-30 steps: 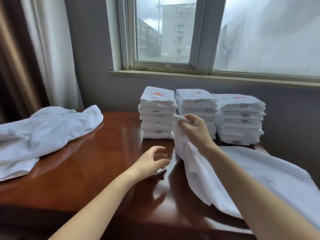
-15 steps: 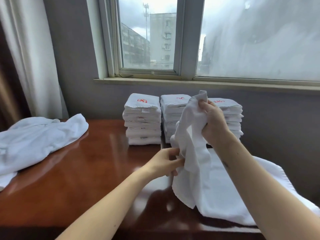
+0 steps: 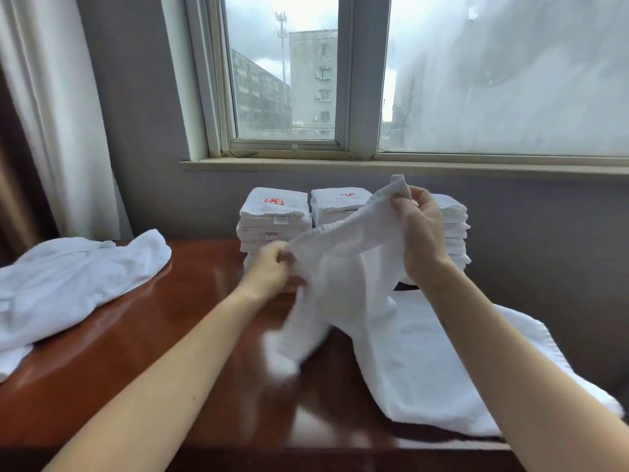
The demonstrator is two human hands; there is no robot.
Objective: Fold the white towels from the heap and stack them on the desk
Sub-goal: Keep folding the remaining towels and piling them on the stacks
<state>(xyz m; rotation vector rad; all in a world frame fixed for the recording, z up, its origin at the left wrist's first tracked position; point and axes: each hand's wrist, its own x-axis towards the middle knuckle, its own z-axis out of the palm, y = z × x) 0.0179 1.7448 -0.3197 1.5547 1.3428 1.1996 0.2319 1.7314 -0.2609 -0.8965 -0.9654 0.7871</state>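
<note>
A white towel (image 3: 343,267) hangs in the air over the red-brown desk (image 3: 190,335), its lower end blurred. My right hand (image 3: 420,229) pinches its top corner up high. My left hand (image 3: 270,270) grips the same edge lower down and to the left. Behind them three stacks of folded white towels stand against the wall: the left stack (image 3: 274,216), the middle stack (image 3: 335,202) and the right stack (image 3: 454,229), which is partly hidden by my right hand. More white towel cloth (image 3: 442,369) lies spread on the desk's right side under my right forearm.
A crumpled heap of white cloth (image 3: 68,287) lies on the left end of the desk. A curtain (image 3: 51,114) hangs at the left. The window sill (image 3: 374,165) runs above the stacks, against a grey wall.
My right hand has lifted the towel's corner up off the desk. My left hand has reached in, taken hold of the edge and pulled it out to the left.
</note>
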